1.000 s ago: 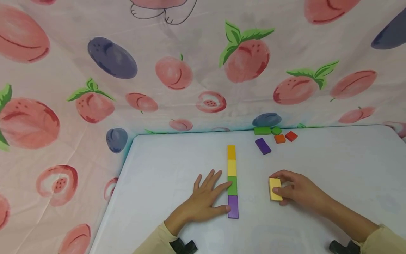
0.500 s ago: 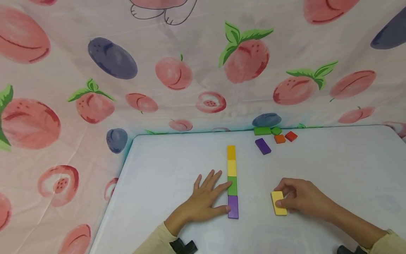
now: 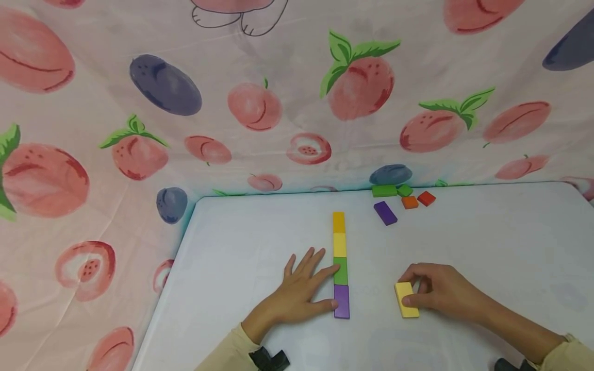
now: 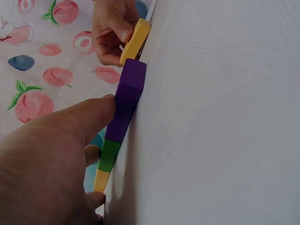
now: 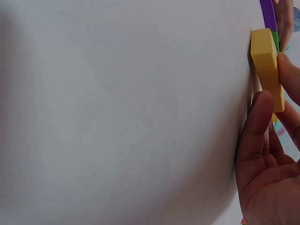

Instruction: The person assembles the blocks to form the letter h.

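A straight row of blocks runs away from the person on the white tabletop: a purple block (image 3: 342, 302) nearest, then a green block (image 3: 341, 272), a yellow block (image 3: 340, 245) and a darker yellow block (image 3: 339, 222) at the far end. My left hand (image 3: 297, 299) lies left of the row, fingers spread, its thumb touching the purple block and its index finger on the green one. To the right, apart from the row, my right hand (image 3: 438, 291) pinches a yellow rectangular block (image 3: 406, 301) between thumb and fingers. The left wrist view shows this yellow block (image 4: 136, 41) beyond the purple one.
Toward the back edge lie a loose purple block (image 3: 385, 213), a long green block (image 3: 384, 191), a small green block (image 3: 405, 190), an orange block (image 3: 410, 202) and a red block (image 3: 426, 198). A fruit-printed cloth (image 3: 278, 62) hangs behind the white table (image 3: 241, 226).
My right hand has brought the pinched yellow block nearer the person, with most of that motion in the first half second. The left hand and the row have stayed in place.
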A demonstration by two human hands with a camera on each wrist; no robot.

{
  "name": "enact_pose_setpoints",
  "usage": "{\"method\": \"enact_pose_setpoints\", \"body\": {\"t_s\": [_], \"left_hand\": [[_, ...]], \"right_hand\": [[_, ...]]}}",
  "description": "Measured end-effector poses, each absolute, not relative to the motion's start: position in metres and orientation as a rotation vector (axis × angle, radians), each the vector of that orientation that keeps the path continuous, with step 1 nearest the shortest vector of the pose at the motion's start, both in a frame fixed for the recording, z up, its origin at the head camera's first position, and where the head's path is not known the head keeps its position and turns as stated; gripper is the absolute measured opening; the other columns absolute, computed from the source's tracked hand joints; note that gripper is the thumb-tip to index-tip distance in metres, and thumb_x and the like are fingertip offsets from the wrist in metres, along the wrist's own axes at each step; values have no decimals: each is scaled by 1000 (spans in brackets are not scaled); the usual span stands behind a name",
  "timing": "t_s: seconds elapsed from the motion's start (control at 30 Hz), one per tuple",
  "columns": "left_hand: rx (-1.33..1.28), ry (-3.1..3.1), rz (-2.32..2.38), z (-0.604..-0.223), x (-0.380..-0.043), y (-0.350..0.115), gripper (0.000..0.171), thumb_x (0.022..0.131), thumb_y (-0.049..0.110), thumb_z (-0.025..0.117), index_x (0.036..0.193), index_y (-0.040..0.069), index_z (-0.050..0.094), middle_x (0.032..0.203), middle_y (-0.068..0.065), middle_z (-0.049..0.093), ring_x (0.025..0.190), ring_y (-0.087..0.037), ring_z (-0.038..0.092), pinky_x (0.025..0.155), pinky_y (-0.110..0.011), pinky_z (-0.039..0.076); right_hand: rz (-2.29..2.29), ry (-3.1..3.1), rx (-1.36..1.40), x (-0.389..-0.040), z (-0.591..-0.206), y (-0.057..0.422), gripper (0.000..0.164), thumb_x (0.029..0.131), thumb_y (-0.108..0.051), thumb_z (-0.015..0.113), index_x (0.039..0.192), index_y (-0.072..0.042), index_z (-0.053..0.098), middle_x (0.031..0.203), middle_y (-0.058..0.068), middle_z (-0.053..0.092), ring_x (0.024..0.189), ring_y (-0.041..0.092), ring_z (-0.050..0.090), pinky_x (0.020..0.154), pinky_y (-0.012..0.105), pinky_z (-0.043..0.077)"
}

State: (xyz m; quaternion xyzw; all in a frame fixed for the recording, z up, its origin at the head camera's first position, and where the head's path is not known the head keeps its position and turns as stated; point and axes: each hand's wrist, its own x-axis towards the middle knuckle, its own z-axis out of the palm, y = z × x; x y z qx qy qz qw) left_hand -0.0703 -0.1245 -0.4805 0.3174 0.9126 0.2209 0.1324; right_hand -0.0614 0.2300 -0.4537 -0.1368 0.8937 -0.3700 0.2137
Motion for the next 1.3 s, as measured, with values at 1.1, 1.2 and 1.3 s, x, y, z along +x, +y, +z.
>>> {"method": "enact_pose_setpoints", "body": {"t_s": [1.1, 1.2, 1.3], "left_hand": [[926, 2648, 645, -476, -70, -124, 71, 97, 62, 53, 160, 33, 34, 173, -9, 10, 161, -34, 0, 120, -70, -3], [925, 2648, 647, -476, -70, -124, 71, 98, 62, 53, 160, 33, 34, 173, -9, 10, 161, -34, 0, 120, -70, -2], [925, 2646, 649, -476, -70, -124, 71, 98, 62, 53, 160, 33, 33, 173, -9, 10, 161, -34, 0, 120, -70, -2]], "right_hand": [[-1091, 2398, -519, -65, -458, 240, 38, 85, -37, 82, 114, -17, 67, 102, -4, 62, 76, 3, 55, 65, 21, 48], [-1094, 2400, -520, -65, -459, 240, 38, 85, -37, 83, 113, -17, 67, 102, -4, 61, 76, 3, 56, 66, 21, 48], [-1100, 2396, -520, -65, -460, 240, 38, 85, -36, 83, 113, -17, 67, 102, -5, 61, 76, 3, 56, 66, 21, 48]]}}
